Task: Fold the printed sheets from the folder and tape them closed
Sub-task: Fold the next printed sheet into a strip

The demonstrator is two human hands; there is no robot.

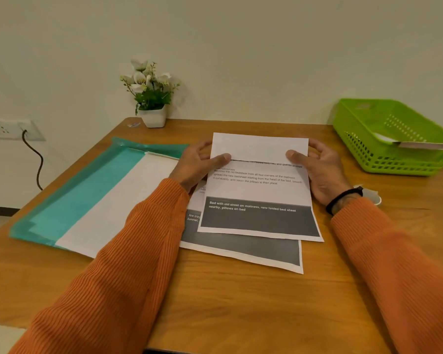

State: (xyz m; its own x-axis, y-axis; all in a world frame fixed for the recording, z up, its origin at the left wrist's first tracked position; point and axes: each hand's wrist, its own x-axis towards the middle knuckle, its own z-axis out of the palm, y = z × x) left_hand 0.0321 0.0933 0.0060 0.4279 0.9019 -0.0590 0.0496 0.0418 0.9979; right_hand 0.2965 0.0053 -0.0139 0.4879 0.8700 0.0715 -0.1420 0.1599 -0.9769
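A printed sheet (pixel 258 192) with black text and a dark grey band lies in the middle of the wooden table (pixel 241 302). Its top part is turned over toward me, showing the blank back. My left hand (pixel 197 164) pinches the left end of that flap, thumb on top. My right hand (pixel 320 167) pinches the right end the same way. A second printed sheet (pixel 241 249) lies under the first, its grey band sticking out below. The teal folder (pixel 82 190) lies open at the left with white paper in it.
A green plastic basket (pixel 394 136) holding a folded paper stands at the back right. A small potted flower (pixel 151 95) stands at the far edge. A white roll-like object (pixel 371 195) peeks out behind my right wrist. A wall socket with a black cable is at the left.
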